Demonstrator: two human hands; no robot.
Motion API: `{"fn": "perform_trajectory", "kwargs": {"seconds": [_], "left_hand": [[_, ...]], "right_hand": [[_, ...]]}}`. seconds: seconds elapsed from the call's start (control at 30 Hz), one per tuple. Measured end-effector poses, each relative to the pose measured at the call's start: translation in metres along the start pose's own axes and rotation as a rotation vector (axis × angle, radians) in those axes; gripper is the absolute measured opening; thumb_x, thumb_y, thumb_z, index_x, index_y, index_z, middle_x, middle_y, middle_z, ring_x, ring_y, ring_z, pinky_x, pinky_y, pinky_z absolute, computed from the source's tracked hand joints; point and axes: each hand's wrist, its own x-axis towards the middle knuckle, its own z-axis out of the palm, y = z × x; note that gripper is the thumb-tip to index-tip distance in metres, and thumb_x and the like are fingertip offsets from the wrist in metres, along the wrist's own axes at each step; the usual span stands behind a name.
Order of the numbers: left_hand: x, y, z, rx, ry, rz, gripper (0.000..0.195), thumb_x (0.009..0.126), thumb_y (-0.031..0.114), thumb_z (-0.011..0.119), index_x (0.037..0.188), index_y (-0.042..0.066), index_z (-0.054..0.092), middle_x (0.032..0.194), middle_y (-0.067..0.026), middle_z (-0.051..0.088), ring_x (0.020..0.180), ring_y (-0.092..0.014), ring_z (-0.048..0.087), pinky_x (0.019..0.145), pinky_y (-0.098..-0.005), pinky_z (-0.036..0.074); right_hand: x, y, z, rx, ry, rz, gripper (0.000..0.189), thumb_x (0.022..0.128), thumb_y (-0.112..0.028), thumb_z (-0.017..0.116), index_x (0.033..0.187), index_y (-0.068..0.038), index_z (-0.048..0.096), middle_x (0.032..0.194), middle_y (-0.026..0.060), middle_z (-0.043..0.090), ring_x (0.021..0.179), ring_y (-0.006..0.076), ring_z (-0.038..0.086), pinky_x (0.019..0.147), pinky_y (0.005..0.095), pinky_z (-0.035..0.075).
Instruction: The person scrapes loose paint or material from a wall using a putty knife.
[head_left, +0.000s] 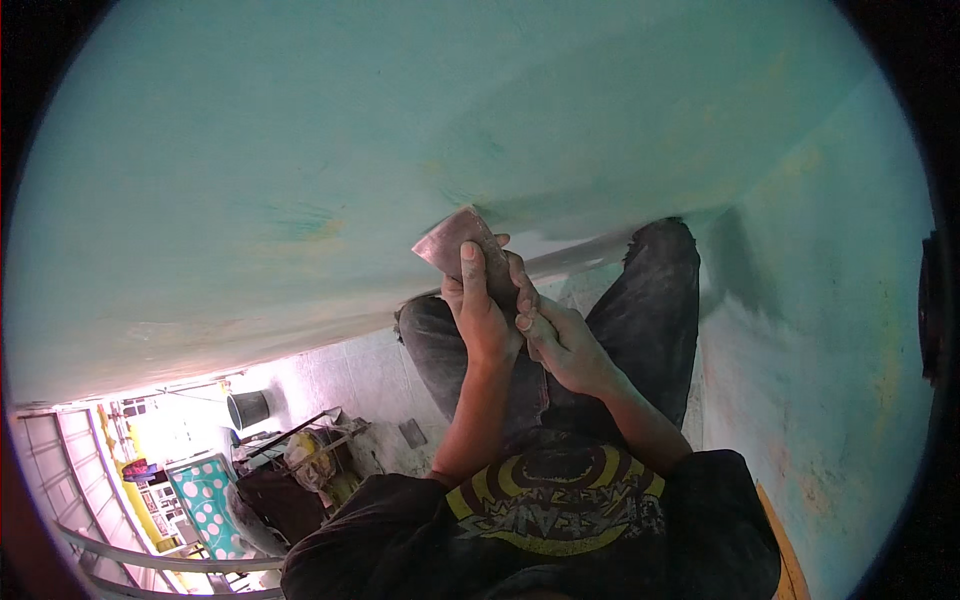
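Observation:
Both my hands are on a flat brownish sheet (454, 241), which looks like folded sandpaper, in front of a turquoise painted wall (360, 135). My left hand (484, 322) grips it from below, thumb pressed flat on its face. Along its right and lower edge are the fingers of my right hand (566, 341), pinching the sheet's darker lower part. The sheet's top corner overlaps the wall in view; I cannot tell whether it touches. Darker green scuffs and yellowish patches mark the wall nearby. Pale dust covers my fingers.
My bent knees, in dark trousers (652, 300), face the wall. A second wall (810, 360) meets it at right. On the tiled floor (322, 382) lie a small grey rectangle (412, 433) and piled items (307, 465). Farther off are a black bucket (248, 409) and a curved metal rail (172, 559).

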Motion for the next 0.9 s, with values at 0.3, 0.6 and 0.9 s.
{"fn": "perform_trajectory", "kwargs": {"seconds": [0.3, 0.6, 0.9], "left_hand": [[0.008, 0.012, 0.005, -0.067, -0.041, 0.085, 0.039, 0.099, 0.038, 0.041, 0.104, 0.001, 0.051, 0.06, -0.0072, 0.049, 0.035, -0.014, 0.041, 0.03, -0.0271, 0.032], [-0.018, 0.024, 0.0, -0.067, -0.092, 0.096, 0.038, 0.1, 0.037, 0.039, 0.103, 0.001, 0.051, 0.059, -0.0074, 0.048, 0.033, -0.014, 0.039, 0.029, -0.0263, 0.033], [-0.004, 0.0, 0.002, -0.037, -0.021, -0.014, 0.037, 0.1, 0.035, 0.04, 0.104, 0.0, 0.049, 0.061, -0.0068, 0.048, 0.035, -0.014, 0.04, 0.031, -0.0264, 0.033]], "right_hand": [[0.011, -0.014, -0.002, -0.075, 0.0, -0.1, 0.032, 0.096, -0.028, 0.049, 0.102, 0.003, 0.055, 0.068, 0.0086, 0.056, 0.064, 0.0123, 0.053, 0.06, 0.0294, 0.044], [-0.017, -0.026, 0.012, -0.089, -0.018, -0.213, 0.028, 0.096, -0.025, 0.049, 0.099, 0.002, 0.056, 0.074, 0.0109, 0.06, 0.068, 0.0136, 0.055, 0.063, 0.0313, 0.045], [-0.009, -0.004, 0.003, -0.026, 0.041, -0.045, 0.033, 0.097, -0.03, 0.048, 0.101, 0.002, 0.055, 0.063, 0.0039, 0.051, 0.059, 0.0099, 0.048, 0.055, 0.0291, 0.041]]}}
